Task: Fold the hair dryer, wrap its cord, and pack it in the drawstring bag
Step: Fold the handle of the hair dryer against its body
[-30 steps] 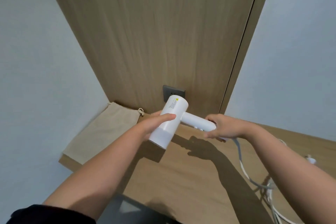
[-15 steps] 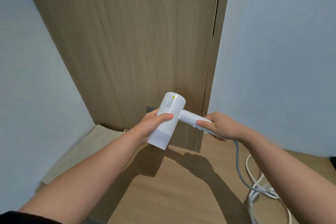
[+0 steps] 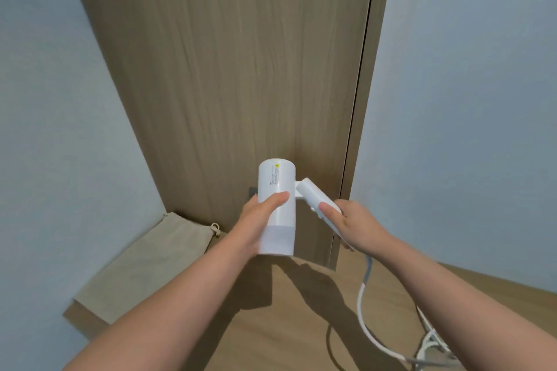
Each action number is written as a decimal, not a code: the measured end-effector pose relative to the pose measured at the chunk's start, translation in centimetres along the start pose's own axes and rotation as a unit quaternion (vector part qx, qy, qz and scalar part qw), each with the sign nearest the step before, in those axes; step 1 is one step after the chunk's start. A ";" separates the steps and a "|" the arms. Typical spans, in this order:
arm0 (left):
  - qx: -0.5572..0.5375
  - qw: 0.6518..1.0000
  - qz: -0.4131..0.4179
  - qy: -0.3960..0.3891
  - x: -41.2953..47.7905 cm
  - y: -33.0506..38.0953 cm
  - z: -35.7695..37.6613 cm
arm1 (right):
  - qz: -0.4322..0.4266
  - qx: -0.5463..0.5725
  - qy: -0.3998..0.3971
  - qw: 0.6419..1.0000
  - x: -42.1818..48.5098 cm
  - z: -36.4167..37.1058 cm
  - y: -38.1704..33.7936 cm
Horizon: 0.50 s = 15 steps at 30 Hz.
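Two bare forearms reach in from the bottom edge over one wooden table (image 3: 271, 334). One white cord (image 3: 361, 307) hangs from the base of the handle, curves down to the table at the right, and ends in loose loops at the lower right corner; the plug cannot be made out.

Above the table, both hands hold one white dryer (image 3: 275, 184) in the air. The left hand (image 3: 256, 223) grips the barrel, with the thumb across its front and the fingers hidden behind. The right hand (image 3: 354, 227) grips the handle (image 3: 312, 194), with the thumb lying along its top. The barrel stands nearly upright in the view, and the handle slants down and to the right from its hinge.

Further back on the left end of the table lies one flat beige bag (image 3: 144, 259), with its drawstring knot (image 3: 215, 227) at the far right corner. It is well apart from the dryer.

Behind everything stands one wood panel (image 3: 235, 69), flanked by two pale walls (image 3: 467, 99). One dark socket (image 3: 251, 191) shows only as a sliver at the barrel's left edge.

A second ago the barrel leaned and the handle stuck out sideways, almost square to it. Now the handle has swung down closer to the barrel. The socket, then in plain view, is now mostly covered. The bag has not moved.
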<state>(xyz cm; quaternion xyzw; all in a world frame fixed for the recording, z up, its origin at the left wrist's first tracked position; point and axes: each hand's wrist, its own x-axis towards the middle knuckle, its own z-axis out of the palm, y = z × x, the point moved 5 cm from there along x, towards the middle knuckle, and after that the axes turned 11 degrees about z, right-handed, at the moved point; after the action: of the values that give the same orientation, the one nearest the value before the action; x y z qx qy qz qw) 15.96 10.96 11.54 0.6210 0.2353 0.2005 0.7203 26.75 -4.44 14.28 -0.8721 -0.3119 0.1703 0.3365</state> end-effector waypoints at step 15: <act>-0.078 0.992 0.002 0.103 -1.3 -1.6 -0.1 | 0.012 0.053 0.036 0.998 -2.1 3.4 0.4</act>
<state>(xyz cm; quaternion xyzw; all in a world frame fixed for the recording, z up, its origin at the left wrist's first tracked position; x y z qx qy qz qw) 14.89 10.06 10.04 0.5394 0.2902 0.2826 0.7383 23.64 -4.38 11.80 -0.8621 -0.2794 0.1594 0.3914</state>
